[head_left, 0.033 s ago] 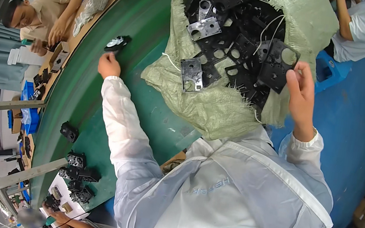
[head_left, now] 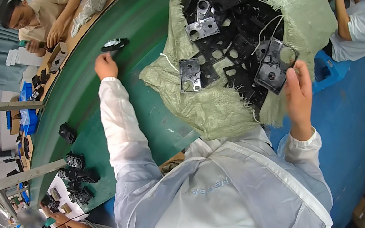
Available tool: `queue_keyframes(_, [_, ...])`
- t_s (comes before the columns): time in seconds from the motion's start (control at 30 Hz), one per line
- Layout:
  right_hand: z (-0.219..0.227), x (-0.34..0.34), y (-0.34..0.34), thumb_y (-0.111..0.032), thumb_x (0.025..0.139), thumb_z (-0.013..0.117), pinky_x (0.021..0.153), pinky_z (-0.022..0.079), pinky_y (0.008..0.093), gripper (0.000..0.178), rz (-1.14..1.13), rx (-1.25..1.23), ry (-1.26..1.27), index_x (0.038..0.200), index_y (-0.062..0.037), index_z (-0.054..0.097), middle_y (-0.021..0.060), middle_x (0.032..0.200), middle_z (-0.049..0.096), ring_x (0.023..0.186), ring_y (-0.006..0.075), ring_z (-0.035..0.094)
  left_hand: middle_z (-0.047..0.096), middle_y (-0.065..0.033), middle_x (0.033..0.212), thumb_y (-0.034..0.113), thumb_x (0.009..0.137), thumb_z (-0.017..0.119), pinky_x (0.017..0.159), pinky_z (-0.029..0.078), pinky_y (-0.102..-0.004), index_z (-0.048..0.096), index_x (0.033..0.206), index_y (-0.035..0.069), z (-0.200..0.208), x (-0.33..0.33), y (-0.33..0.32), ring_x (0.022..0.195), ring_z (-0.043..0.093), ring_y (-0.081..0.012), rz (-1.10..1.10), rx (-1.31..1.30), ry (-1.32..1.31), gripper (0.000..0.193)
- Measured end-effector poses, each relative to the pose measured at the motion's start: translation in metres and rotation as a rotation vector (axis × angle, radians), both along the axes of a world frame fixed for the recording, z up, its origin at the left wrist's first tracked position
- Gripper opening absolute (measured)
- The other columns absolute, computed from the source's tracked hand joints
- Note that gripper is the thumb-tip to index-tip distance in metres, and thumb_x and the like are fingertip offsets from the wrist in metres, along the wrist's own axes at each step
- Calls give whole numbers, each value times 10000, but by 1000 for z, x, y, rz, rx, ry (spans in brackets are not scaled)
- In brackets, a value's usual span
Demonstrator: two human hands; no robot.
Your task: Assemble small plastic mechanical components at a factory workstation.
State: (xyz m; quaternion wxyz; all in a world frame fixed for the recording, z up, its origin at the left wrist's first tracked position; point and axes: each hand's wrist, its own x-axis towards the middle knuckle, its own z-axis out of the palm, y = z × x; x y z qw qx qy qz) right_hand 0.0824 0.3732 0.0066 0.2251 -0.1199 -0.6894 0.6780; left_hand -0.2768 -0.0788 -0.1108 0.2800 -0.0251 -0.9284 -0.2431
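My right hand (head_left: 300, 97) pinches a black rectangular plastic plate (head_left: 271, 75) with a large round hole by its right edge. The plate is tilted over the mouth of a pale green woven sack (head_left: 206, 115). Many similar black plates (head_left: 190, 74) fill the sack, some lying shiny side up. Out to the left, over the green belt, my left hand (head_left: 106, 66) has its fingertips closed at the near end of a small black part with a whitish top (head_left: 115, 45). The fingers partly hide that end.
On the green surface at lower left sit several black assemblies (head_left: 80, 176) and a single black block (head_left: 67, 133). A metal bar (head_left: 19, 179) crosses there. Co-workers sit across the belt, at lower left and at upper right, near a blue plastic stool (head_left: 329, 71).
The plate in my right hand has tilted, and its face now catches more light. My left hand and the small part have shifted slightly left.
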Motion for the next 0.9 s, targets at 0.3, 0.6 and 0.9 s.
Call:
queue_keyframes(0.3, [1, -37, -55, -359, 1063, 359, 916, 563, 468, 302, 620, -907, 125, 1289, -219, 501, 308, 1429, 417, 1177, 448, 582, 635, -101, 780, 190, 970, 579, 667, 489, -342, 604, 879, -21, 129, 101, 38, 694, 616, -213, -73, 422, 272, 232])
queue_keyframes(0.6, [25, -60, -95, -153, 721, 849, 978, 482, 399, 752, 470, 105, 271, 1362, -69, 464, 182, 1278, 595, 1141, 311, 597, 617, -39, 849, 290, 1026, 503, 671, 514, -284, 563, 1022, 33, 142, 197, 121, 735, 613, -132, -430, 1307, 206, 264])
queue_keyframes(0.9, [26, -60, -86, -88, 699, 841, 858, 548, 324, 694, 213, 569, 176, 1316, -145, 528, 157, 1365, 556, 1078, 215, 637, 584, 8, 787, 336, 1042, 439, 641, 457, -268, 549, 881, 99, 137, 228, 136, 686, 559, -101, -391, 1497, -27, 307])
